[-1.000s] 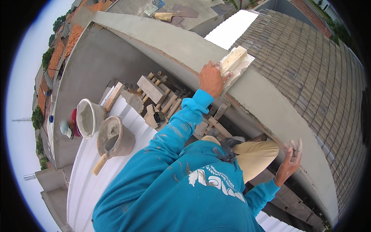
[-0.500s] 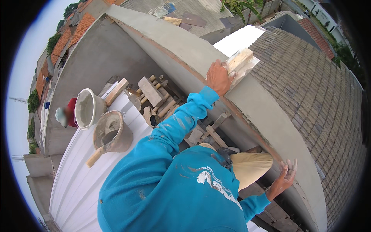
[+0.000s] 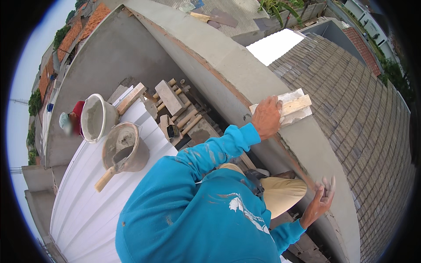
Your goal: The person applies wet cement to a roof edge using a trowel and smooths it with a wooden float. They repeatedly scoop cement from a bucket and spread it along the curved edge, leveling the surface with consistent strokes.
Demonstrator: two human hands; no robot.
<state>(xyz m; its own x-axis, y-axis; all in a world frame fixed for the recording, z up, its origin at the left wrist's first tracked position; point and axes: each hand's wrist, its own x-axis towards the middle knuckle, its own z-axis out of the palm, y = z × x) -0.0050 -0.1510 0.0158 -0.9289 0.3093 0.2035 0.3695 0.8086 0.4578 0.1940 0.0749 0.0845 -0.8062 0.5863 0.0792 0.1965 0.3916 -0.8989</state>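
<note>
My left hand [image 3: 267,117] is closed round a plastering float [image 3: 298,105] with a pale wooden handle and a flat, whitish mortar-smeared plate. The float rests across the top of a grey rendered wall [image 3: 245,70], which curves down through the picture. Farther down the same wall, my right hand [image 3: 319,205] is held over its inner edge. Its grey-smeared fingers are apart and it holds nothing. Blue sleeves cover both arms, and my bent knee [image 3: 287,193] in tan trousers is beside the wall.
At left, a pale bucket [image 3: 94,118] and a mortar bucket [image 3: 125,149] with a wooden-handled tool [image 3: 108,176] stand on white metal roofing [image 3: 87,188]. A person in red [image 3: 78,115] is behind them. Blocks [image 3: 170,97] and poles lie beside the wall. A tiled roof [image 3: 346,114] slopes beyond.
My left hand has brought the float nearer along the wall top and rightward, and the float has turned so its handle points more across the wall. My right hand has hardly moved.
</note>
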